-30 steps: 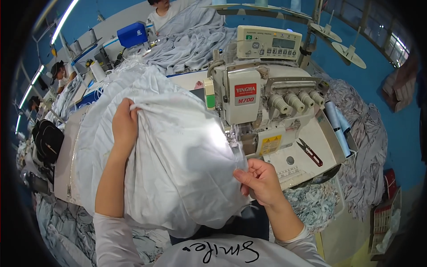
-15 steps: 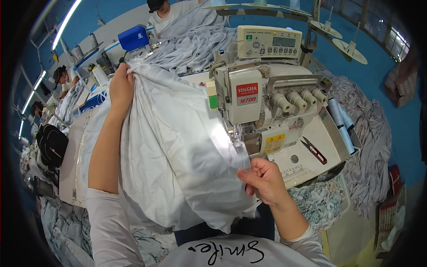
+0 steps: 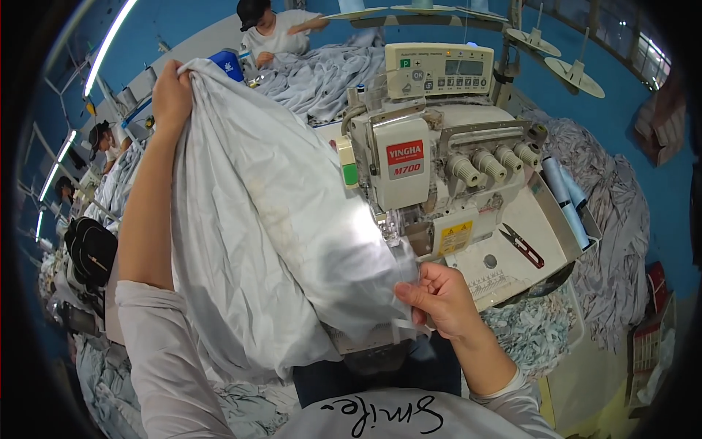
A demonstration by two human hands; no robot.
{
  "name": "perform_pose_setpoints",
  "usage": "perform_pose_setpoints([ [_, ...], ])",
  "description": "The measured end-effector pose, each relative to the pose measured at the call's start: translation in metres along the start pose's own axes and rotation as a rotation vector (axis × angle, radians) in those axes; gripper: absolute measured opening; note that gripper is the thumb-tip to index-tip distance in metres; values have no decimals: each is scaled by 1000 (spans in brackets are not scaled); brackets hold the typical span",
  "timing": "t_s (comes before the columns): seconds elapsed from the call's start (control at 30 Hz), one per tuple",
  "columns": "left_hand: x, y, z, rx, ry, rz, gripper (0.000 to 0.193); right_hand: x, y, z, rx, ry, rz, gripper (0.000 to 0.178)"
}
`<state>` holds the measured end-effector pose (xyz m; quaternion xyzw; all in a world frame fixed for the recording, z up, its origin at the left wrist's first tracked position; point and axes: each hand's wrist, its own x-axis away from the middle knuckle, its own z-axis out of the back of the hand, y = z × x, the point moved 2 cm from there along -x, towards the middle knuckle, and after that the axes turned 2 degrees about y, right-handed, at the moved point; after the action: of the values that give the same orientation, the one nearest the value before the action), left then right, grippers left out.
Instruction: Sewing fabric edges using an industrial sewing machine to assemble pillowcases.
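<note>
A: OK, where are the hands at?

B: Closest is the right hand, thumb and fingers pinching the edge of the pale cloth, just in front of the sewing machine. The cloth drapes from there along the machine's left side, edge right by the needle area. Farther out, the left hand is clenched around a bunched-up fold, held high.

A: So what bites them?

B: Imo uneven pull. If the left tugs harder than the right guides, the edge could skew or pucker. Those loose folds might also slip under the needle and get caught. Can't tell if it's running.

A: And that grey heap behind?

B: Lifted fold could drag on it if swung farther back.
</note>
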<state>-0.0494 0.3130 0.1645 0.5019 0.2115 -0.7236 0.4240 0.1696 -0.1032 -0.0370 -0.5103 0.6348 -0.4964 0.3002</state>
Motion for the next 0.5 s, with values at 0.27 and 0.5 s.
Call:
perform_pose_setpoints([
  [0.27, 1, -57, -32, -107, 24, 332, 26, 1, -4, -4, 28, 49, 0, 25],
  [0.5, 139, -18, -49, 399, -110, 134, 44, 3, -1, -8, 1, 70, -34, 25],
])
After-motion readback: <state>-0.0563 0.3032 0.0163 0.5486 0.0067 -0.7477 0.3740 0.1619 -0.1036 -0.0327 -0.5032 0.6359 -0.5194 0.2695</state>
